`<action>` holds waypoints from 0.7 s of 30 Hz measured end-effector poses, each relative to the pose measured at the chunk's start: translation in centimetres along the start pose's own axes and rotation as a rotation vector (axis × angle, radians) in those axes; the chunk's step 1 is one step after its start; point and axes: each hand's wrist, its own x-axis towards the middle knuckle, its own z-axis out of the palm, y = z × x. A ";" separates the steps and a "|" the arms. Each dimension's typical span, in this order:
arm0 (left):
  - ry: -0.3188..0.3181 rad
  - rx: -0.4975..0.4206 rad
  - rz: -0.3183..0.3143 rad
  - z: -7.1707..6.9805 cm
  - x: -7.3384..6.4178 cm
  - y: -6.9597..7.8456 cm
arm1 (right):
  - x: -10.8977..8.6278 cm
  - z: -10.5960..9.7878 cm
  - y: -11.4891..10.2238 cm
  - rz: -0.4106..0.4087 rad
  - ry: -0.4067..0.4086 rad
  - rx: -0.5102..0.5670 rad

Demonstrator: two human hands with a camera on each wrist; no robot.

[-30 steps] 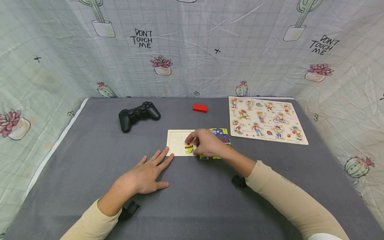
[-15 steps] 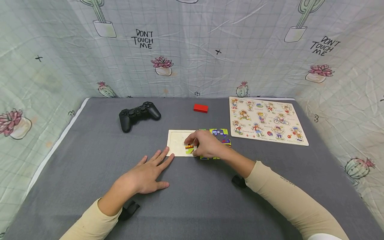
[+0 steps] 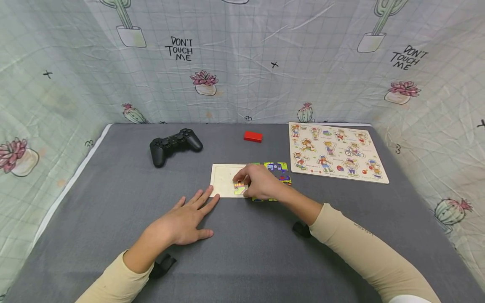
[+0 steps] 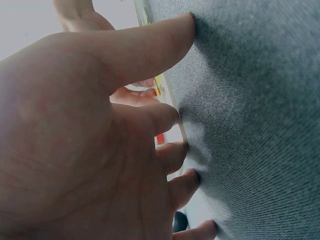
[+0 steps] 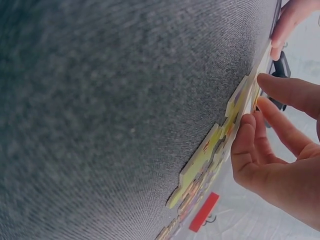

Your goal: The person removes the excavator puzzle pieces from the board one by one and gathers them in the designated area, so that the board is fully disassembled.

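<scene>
A colorful jigsaw piece [image 3: 239, 187] is pinched between the thumb and fingers of my right hand [image 3: 262, 182], over the right half of a cream puzzle tray [image 3: 221, 181]. In the right wrist view the same piece [image 5: 256, 95] shows as a thin edge at the fingertips. My left hand [image 3: 183, 223] lies spread on the grey cloth, with its foremost fingertips touching the tray's lower left corner. Several loose jigsaw pieces [image 3: 278, 166] lie right of the tray, partly hidden under my right hand and wrist.
A black game controller [image 3: 176, 145] lies at the back left. Behind the tray is a red block [image 3: 253, 136]. A large picture board [image 3: 337, 153] with printed figures lies at the back right, beside the loose pieces. A patterned curtain [image 3: 242, 50] encloses the table.
Both hands stay almost where they were. The piece under my right fingers now looks paler, as if catching the light at a slightly different tilt.
</scene>
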 end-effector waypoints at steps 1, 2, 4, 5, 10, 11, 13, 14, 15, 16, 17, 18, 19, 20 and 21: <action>0.000 -0.001 -0.001 0.0 0.0 0.0 | 0.0 0.0 0.0 -0.001 0.000 0.002; -0.001 -0.001 -0.001 0.0 0.0 0.0 | 0.0 0.0 -0.1 -0.002 -0.001 0.004; -0.002 -0.001 -0.003 0.0 0.0 0.0 | -0.1 0.0 -0.2 -0.004 0.000 0.002; -0.003 0.000 -0.005 0.0 0.0 0.0 | -0.1 0.0 -0.3 -0.005 0.002 -0.001; -0.004 0.006 -0.006 0.1 0.1 -0.1 | 0.0 0.0 -0.3 -0.004 0.002 -0.024; -0.004 0.007 -0.005 0.1 0.1 -0.1 | 0.0 0.0 -0.2 -0.004 0.001 -0.029; -0.002 0.006 -0.004 0.1 0.1 -0.1 | 0.1 0.1 -0.2 -0.005 0.000 -0.033; -0.004 0.010 -0.004 0.1 0.1 -0.1 | 0.1 0.1 -0.2 -0.006 -0.001 -0.032; -0.004 0.010 -0.004 0.1 0.1 -0.1 | 0.1 0.1 -0.2 -0.008 -0.002 -0.033; -0.004 0.010 -0.004 0.1 0.1 -0.1 | 0.1 0.1 -0.2 -0.010 -0.002 -0.036; -0.004 0.010 -0.004 0.1 0.1 -0.1 | 0.1 0.2 -0.2 -0.012 -0.002 -0.036; -0.004 0.009 -0.005 0.1 0.1 0.0 | 0.2 0.2 -0.2 -0.012 -0.003 -0.035; -0.005 0.009 -0.006 0.1 0.1 0.0 | 0.1 0.2 -0.2 -0.012 -0.004 -0.036; -0.006 0.008 -0.007 0.0 0.0 0.0 | 0.1 0.1 -0.2 -0.010 -0.006 -0.036; -0.003 0.002 -0.006 0.0 0.0 0.1 | 0.1 0.1 -0.2 -0.008 -0.008 -0.038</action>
